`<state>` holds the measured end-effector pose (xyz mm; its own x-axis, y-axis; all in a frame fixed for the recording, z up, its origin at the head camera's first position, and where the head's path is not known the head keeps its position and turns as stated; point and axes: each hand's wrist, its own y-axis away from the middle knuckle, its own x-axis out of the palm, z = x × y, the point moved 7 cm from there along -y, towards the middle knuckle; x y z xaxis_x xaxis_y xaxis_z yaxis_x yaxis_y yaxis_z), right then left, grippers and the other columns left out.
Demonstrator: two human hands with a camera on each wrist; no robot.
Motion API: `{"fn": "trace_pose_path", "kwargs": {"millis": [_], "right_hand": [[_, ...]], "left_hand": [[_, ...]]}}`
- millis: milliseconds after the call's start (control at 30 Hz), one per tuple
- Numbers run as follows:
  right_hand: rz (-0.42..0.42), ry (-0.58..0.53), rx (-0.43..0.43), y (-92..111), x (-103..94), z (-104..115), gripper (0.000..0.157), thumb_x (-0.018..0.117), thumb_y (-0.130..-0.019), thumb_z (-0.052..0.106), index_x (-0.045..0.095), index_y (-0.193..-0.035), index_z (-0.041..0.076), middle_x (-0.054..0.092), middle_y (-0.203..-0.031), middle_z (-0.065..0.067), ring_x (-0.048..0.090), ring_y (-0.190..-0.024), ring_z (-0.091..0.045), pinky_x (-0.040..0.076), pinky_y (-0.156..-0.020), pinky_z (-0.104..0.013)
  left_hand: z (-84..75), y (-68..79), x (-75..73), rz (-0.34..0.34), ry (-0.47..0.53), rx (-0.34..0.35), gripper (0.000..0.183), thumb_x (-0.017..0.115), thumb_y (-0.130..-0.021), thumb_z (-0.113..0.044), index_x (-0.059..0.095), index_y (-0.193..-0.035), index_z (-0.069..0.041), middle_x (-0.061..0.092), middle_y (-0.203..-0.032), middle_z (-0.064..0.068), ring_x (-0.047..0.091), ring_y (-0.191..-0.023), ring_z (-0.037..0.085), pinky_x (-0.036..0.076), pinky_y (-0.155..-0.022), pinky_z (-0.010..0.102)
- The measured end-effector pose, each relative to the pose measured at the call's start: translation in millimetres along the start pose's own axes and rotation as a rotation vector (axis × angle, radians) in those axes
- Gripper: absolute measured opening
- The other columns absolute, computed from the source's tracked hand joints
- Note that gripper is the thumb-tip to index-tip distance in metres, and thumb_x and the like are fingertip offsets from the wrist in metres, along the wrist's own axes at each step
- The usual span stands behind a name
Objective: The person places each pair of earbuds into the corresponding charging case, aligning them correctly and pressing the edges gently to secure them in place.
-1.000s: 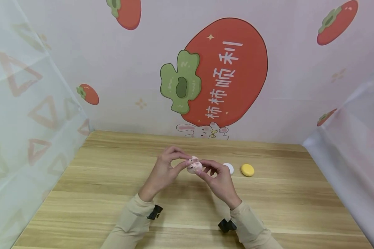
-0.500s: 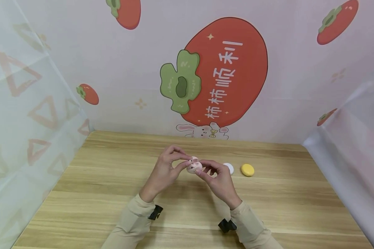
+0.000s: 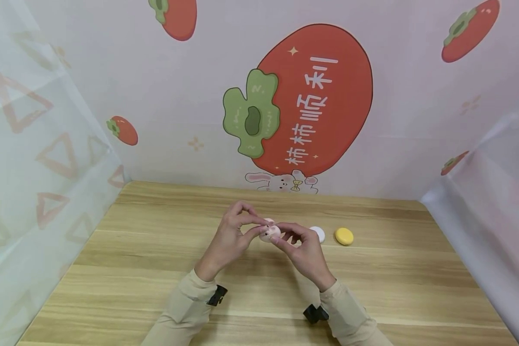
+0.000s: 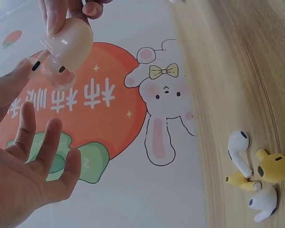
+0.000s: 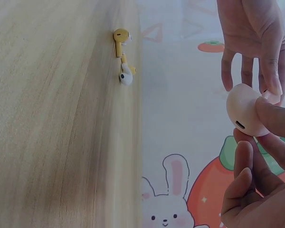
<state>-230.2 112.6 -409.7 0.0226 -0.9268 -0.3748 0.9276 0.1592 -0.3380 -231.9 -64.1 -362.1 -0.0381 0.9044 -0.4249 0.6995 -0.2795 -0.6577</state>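
A pale pink earbud case [image 3: 271, 234] is raised above the table between both hands. My right hand [image 3: 306, 247] grips it by its side; in the right wrist view a dark slot shows on the underside of the case [image 5: 243, 108]. My left hand [image 3: 227, 242] pinches a small pink earbud [image 4: 36, 65] with thumb and forefinger, right at the case. The left hand's other fingers [image 4: 50, 142] hang spread and bent, holding nothing. Beside the earbud, a dark mark shows near the case's glossy opening. How deep the earbud sits is hidden by fingertips.
Right of the right hand lie a white round case [image 3: 317, 234], partly covered, and a yellow round case [image 3: 344, 236]. Loose on the wooden table [image 4: 232, 61] are white earbuds [image 4: 238, 148] and yellow earbuds [image 4: 274, 167]. A printed cloth wall [image 3: 177, 158] stands behind.
The left thumb and forefinger have shifted slightly right, closer over the case, with the earbud. The right hand and the case stay nearly in place.
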Motion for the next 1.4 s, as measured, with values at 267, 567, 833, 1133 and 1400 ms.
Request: {"fn": "trace_pose_path", "kwargs": {"millis": [267, 567, 833, 1133, 1400], "right_hand": [[0.004, 0.002, -0.003, 0.2, 1.1, 0.4, 0.025, 0.081, -0.089, 0.016, 0.076, -0.113, 0.011, 0.073, -0.098, 0.001, 0.059, -0.082, -0.015, 0.046, -0.074, -0.032], [0.016, -0.010, -0.024, 0.2, 2.6, 2.8, 0.025, 0.081, -0.089, 0.016, 0.076, -0.113, 0.010, 0.074, -0.101, 0.001, 0.059, -0.082, -0.016, 0.046, -0.074, -0.032], [0.027, -0.003, -0.007, 0.7, 3.8, 2.0, 0.025, 0.081, -0.088, 0.015, 0.076, -0.113, 0.011, 0.074, -0.102, 0.001, 0.059, -0.082, -0.017, 0.046, -0.075, -0.031], [0.030, 0.000, 0.001, 0.1, 2.9, 0.7, 0.026, 0.080, -0.089, 0.014, 0.076, -0.114, 0.011, 0.074, -0.101, 0.001, 0.058, -0.083, -0.017, 0.045, -0.074, -0.030], [0.016, -0.002, 0.013, -1.8, -0.4, -1.5, 0.026, 0.080, -0.089, 0.014, 0.076, -0.114, 0.009, 0.073, -0.096, 0.001, 0.060, -0.083, -0.018, 0.045, -0.073, -0.026]], "left_hand": [[-0.9, 0.5, 2.8, 0.007, 0.012, -0.012, 0.016, 0.085, -0.078, 0.000, 0.082, -0.092, -0.008, 0.054, -0.095, 0.004, 0.053, -0.091, 0.022, 0.042, -0.076, 0.030], [-2.7, 0.6, 5.2, 0.016, -0.006, -0.025, 0.013, 0.085, -0.079, -0.003, 0.082, -0.090, -0.008, 0.054, -0.096, 0.004, 0.053, -0.092, 0.021, 0.041, -0.077, 0.031], [-2.5, 1.1, 6.3, 0.015, -0.039, -0.027, 0.011, 0.086, -0.078, -0.005, 0.081, -0.087, -0.008, 0.055, -0.095, 0.003, 0.054, -0.095, 0.022, 0.043, -0.081, 0.036], [-1.0, 0.4, 6.6, 0.024, -0.052, -0.047, 0.009, 0.085, -0.081, -0.006, 0.079, -0.088, -0.006, 0.056, -0.096, 0.004, 0.055, -0.096, 0.021, 0.046, -0.085, 0.037], [4.6, -0.6, -4.3, -0.004, 0.037, -0.131, 0.011, 0.082, -0.084, -0.004, 0.079, -0.094, -0.005, 0.058, -0.101, 0.004, 0.057, -0.102, 0.021, 0.051, -0.088, 0.041]]}}
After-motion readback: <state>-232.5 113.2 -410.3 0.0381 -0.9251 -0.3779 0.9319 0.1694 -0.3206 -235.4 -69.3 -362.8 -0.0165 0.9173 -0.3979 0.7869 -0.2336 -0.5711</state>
